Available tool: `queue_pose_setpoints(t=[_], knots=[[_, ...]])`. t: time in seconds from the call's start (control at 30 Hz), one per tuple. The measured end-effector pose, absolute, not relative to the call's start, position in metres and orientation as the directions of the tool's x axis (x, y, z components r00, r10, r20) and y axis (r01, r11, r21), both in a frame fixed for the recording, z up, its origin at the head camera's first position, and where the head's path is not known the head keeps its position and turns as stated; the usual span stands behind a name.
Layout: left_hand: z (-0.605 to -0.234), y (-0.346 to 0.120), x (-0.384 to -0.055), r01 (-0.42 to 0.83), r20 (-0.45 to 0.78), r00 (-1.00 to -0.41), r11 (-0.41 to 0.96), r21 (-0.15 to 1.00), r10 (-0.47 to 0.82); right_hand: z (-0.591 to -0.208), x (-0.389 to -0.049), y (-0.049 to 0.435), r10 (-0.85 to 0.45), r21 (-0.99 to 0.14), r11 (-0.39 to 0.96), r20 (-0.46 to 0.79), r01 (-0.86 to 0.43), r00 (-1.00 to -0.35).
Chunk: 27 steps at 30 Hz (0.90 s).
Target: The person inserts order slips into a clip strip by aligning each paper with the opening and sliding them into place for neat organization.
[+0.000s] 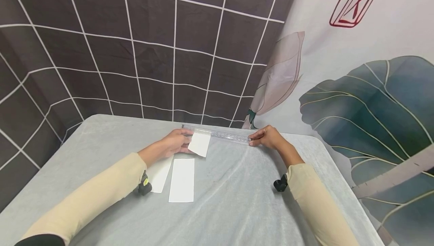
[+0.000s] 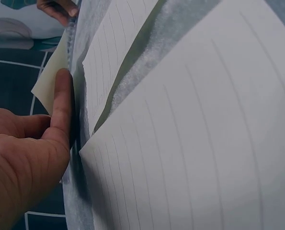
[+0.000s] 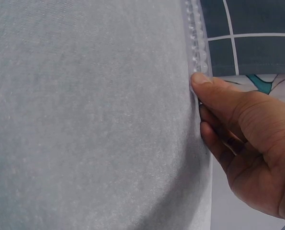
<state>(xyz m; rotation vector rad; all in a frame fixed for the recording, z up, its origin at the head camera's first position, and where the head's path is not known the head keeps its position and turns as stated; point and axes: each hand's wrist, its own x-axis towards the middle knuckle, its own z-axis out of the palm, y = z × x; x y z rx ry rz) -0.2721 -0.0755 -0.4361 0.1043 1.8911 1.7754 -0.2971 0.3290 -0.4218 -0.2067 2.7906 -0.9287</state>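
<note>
My left hand (image 1: 174, 141) pinches the left edge of a small piece of white paper (image 1: 200, 144); in the left wrist view one finger lies extended along this paper (image 2: 56, 72). Behind the paper's top edge runs a clear plastic ruler (image 1: 228, 136), its left end beside the left hand's fingers. My right hand (image 1: 269, 137) grips the ruler's right end between thumb and fingers. The right wrist view shows the thumb on the ruler (image 3: 196, 43), which has a wavy pattern along it.
Two larger white paper sheets lie nearer on the grey cloth-covered table (image 1: 230, 200): one sheet (image 1: 181, 180) in front, another (image 1: 161, 174) partly under the left arm. Faint lines mark them in the left wrist view. A dark checked curtain (image 1: 152, 61) hangs behind the table's far edge.
</note>
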Motion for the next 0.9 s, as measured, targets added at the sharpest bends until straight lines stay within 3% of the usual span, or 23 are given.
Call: queue_pose_setpoints(t=[0.9], knots=[[-0.434,-0.06,-0.275,-0.348,-0.345,-0.825,0.078,0.934,0.448,-0.42,-0.298,0.327,-0.179,-0.586,0.808,-0.143,-0.062,-0.973]])
